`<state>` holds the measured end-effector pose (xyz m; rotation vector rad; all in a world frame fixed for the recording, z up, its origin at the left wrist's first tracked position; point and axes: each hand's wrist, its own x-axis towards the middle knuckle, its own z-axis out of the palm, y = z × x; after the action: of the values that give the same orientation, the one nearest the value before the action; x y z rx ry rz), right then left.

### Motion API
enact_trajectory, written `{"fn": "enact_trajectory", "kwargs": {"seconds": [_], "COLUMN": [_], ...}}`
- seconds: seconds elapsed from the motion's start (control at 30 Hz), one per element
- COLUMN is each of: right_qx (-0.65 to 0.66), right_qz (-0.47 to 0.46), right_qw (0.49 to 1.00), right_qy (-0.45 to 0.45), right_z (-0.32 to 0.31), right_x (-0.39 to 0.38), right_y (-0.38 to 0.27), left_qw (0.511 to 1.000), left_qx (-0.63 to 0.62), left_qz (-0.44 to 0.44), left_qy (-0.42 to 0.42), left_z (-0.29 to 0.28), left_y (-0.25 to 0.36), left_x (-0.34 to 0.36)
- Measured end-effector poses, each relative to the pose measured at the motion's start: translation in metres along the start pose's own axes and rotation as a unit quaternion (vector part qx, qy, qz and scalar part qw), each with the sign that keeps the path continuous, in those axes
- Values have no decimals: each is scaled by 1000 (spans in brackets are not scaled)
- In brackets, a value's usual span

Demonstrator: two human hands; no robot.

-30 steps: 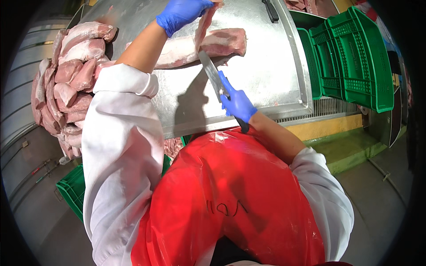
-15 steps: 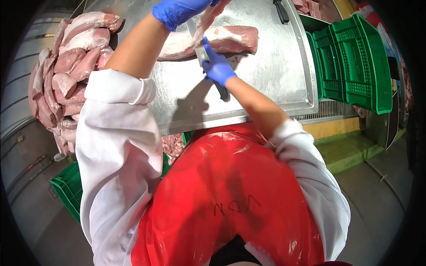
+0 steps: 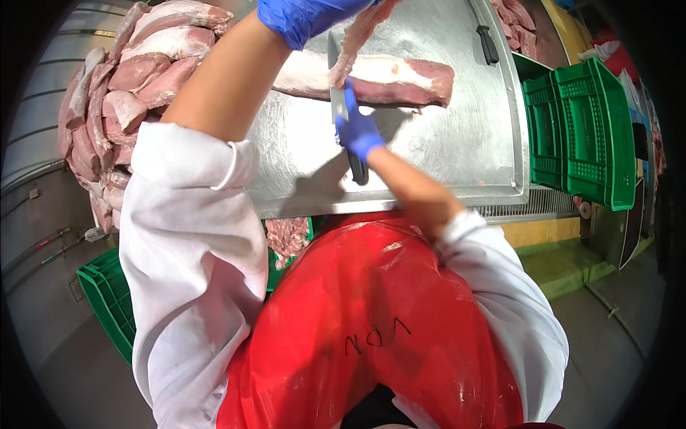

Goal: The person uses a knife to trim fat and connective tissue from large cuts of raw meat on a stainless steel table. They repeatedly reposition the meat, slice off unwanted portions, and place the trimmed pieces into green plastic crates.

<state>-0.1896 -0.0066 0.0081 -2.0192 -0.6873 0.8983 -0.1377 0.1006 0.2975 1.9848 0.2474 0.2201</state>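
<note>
Head cam: left hand [image 3: 307, 20] has its fingertips cropped by the top edge, but the meat strip [image 3: 355, 41] stretches right up to them, so they're pinching it. Right hand [image 3: 359, 134] is wrapped round the knife [image 3: 359, 169], index finger pointing along the blade. The loin [image 3: 407, 77] lies on the metal table [image 3: 450, 143], just beyond that fingertip. Count: two hands, one loin, one strip, one knife in hand, one loose black handle [image 3: 487, 45]. Meat pile [image 3: 153, 75] overlaps too much to count.

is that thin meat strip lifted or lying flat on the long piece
Lifted: the strip runs up from the long piece toward the left hand, its upper end cut off by the frame.
</note>
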Motion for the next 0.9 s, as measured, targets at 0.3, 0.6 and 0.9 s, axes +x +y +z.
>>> {"fn": "enact_trajectory", "kwargs": {"seconds": [0.3,0.6,0.9], "right_qx": [120,180,84], "right_qz": [-83,-82,-151], "right_qw": [989,980,985], "right_qy": [33,17,20], "right_z": [18,42,86], "right_x": [41,64,62], "right_y": [15,-7,5], "left_qw": [998,990,985], "left_qx": [-12,-75,-78], "left_qz": [66,105,106], "left_qy": [7,66,111], "left_z": [-26,-63,-99], "left_y": [20,22,47], "left_x": [-24,-43,-57]}}
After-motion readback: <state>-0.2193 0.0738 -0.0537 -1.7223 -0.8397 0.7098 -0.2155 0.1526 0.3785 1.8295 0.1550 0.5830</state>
